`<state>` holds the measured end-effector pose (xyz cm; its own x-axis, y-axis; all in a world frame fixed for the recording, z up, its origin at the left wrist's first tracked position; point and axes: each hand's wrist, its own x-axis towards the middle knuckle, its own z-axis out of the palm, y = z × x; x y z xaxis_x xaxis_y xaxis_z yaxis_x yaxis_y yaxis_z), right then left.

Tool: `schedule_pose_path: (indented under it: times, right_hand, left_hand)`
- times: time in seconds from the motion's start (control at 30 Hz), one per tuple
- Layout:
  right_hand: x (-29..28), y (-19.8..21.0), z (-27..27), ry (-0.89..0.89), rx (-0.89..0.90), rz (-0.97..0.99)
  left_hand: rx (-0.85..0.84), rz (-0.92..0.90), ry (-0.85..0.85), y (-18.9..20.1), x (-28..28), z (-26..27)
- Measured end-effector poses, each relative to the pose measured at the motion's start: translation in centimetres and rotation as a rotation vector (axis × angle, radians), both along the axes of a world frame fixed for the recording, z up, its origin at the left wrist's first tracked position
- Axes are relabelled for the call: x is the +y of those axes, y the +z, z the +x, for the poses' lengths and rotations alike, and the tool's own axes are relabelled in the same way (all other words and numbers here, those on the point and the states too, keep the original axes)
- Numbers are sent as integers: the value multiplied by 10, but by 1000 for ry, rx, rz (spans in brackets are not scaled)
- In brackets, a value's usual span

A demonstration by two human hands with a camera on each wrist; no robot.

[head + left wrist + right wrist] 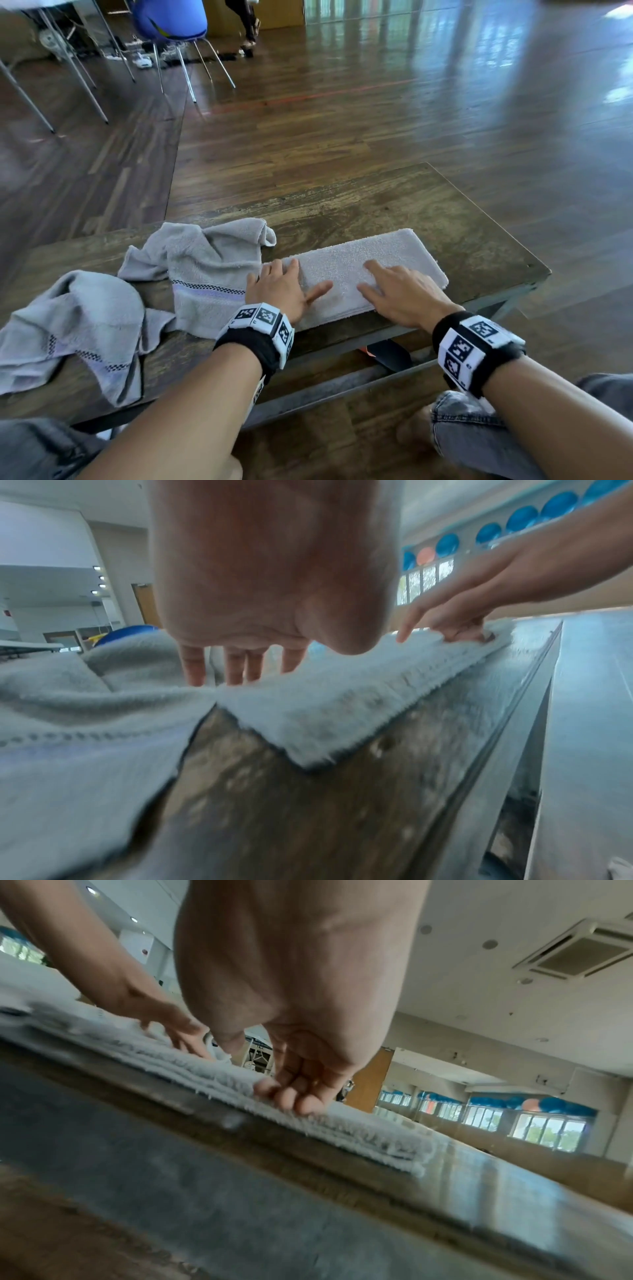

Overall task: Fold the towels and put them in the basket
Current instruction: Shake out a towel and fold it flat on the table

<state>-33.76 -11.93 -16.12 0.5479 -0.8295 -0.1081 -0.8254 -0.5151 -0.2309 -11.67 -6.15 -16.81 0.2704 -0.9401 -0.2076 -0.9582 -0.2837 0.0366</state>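
Observation:
A grey towel folded into a long strip [359,263] lies on the wooden table [445,212], close to its near edge. My left hand [294,277] lies flat on the strip's left end with the fingers straight. My right hand [370,277] rests on the strip's near right part, index finger stretched out and the other fingers bent down onto the cloth [291,1096]. Two crumpled grey towels lie to the left, one [205,267] touching the strip and one [68,325] at the table's left front. No basket shows in any view.
The table's right end [541,270] is a short way past the strip. A black object [387,356] sits under the near edge. My knees in jeans [462,431] are below. A blue chair [168,20] and a person's legs [248,24] stand far back on the wooden floor.

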Motion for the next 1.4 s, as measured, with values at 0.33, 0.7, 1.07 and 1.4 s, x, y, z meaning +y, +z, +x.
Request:
schedule_pose_path:
  times: [0.33, 0.7, 1.07, 1.4]
  right_hand:
    - [-8, -7, -27, 17, -77, 8]
    - [23, -29, -47, 123, -44, 14]
    - [26, -13, -35, -9, -616, 81]
    - [12, 5, -17, -404, -583, 588]
  left_hand:
    - [385, -149, -102, 14, 26, 13]
    - [478, -165, -188, 3, 46, 18]
    - [688, -447, -97, 16, 36, 12]
    - [860, -285, 147, 8, 34, 4]
